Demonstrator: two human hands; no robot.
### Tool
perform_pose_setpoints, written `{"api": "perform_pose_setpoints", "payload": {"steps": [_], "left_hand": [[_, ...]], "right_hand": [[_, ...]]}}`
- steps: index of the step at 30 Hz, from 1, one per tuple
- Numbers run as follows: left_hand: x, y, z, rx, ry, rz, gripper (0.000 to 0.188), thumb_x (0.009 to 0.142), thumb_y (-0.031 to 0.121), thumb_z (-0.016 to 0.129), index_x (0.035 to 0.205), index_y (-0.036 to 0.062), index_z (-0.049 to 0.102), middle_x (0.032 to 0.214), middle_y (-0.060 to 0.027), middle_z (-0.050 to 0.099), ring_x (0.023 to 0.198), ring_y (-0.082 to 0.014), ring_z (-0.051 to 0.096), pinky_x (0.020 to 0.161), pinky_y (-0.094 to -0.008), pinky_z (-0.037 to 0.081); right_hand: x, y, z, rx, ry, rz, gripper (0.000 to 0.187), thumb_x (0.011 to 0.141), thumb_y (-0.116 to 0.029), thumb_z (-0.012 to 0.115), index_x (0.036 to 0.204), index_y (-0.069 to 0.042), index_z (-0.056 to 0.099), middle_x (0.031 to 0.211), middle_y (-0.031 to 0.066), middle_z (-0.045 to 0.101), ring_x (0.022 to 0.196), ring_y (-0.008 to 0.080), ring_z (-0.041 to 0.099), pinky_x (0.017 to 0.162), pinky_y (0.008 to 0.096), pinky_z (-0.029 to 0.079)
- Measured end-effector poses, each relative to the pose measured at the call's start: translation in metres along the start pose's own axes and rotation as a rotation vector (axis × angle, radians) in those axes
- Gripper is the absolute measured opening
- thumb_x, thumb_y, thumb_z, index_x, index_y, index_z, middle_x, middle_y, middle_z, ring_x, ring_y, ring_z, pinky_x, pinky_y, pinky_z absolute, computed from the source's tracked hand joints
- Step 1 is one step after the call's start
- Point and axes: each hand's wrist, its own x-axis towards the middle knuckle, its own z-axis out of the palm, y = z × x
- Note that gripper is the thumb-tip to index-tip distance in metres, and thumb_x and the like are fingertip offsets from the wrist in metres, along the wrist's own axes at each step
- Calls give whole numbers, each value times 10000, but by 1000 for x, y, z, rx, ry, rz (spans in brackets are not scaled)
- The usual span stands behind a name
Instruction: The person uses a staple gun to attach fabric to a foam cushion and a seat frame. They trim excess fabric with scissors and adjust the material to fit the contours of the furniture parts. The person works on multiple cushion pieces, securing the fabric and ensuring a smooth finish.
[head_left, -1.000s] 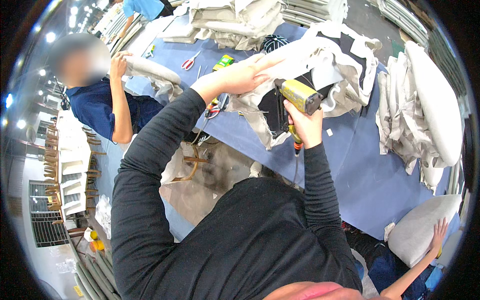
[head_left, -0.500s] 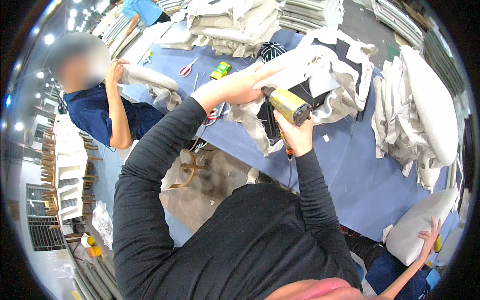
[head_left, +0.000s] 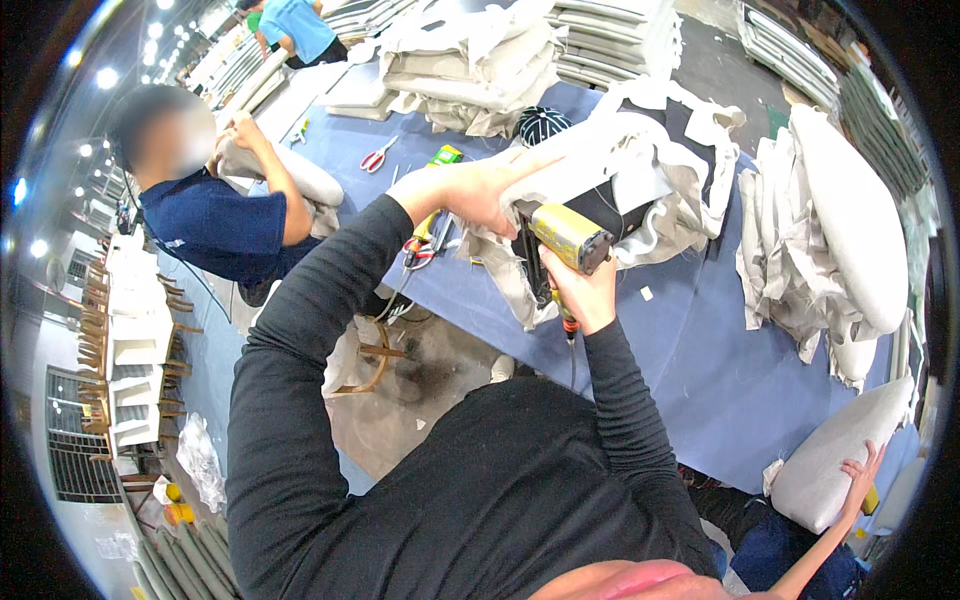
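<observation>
A yellow-and-black air staple gun (head_left: 570, 238) is gripped by its handle in my right hand (head_left: 583, 292). Its nose points at the near left edge of an upholstered seat cushion (head_left: 590, 135), lying on the blue table with its dark underside up. Loose off-white fabric (head_left: 690, 180) is bunched around the cushion's rim. My left hand (head_left: 478, 192) clasps the cushion's left end, with the thumb on the near side and the fingertips partly hidden. From the gun's handle an air hose (head_left: 572, 360) hangs past the table edge.
Red-handled scissors (head_left: 377, 156), a green tape measure (head_left: 446, 155) and a patterned dark ball-like thing (head_left: 541, 124) lie on the blue table (head_left: 690, 370). Covered cushions (head_left: 470, 70) are stacked at the back, more (head_left: 840, 220) at right. Co-workers stand left (head_left: 215, 210) and lower right (head_left: 800, 550).
The staple gun and my right hand have shifted slightly down in the picture. My left hand keeps its hold on the cushion. The co-worker at left has raised the cushion they hold.
</observation>
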Motion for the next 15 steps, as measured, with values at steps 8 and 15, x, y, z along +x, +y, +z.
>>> {"api": "perform_pose_setpoints", "payload": {"steps": [8, 15], "left_hand": [[5, -10, -4, 61, -35, 106, 1394, 706, 137, 945, 1783, 202, 61, 1733, -274, 290, 1604, -461, 313, 1319, -512, 320], [6, -8, -2, 22, -34, 84, 1422, 685, 133, 973, 1782, 208, 70, 1713, -284, 311, 1585, -465, 341, 1306, -507, 342]], "right_hand": [[-7, -3, 8, -12, -3, -126, 382, 867, -67, 826, 1227, 48, 764, 1098, 142, 835, 987, 188, 801, 902, 336, 610], [-7, -1, 13, -73, -4, -161, 400, 853, -75, 817, 1232, 37, 752, 1113, 178, 825, 1011, 228, 810, 913, 350, 609]]}}
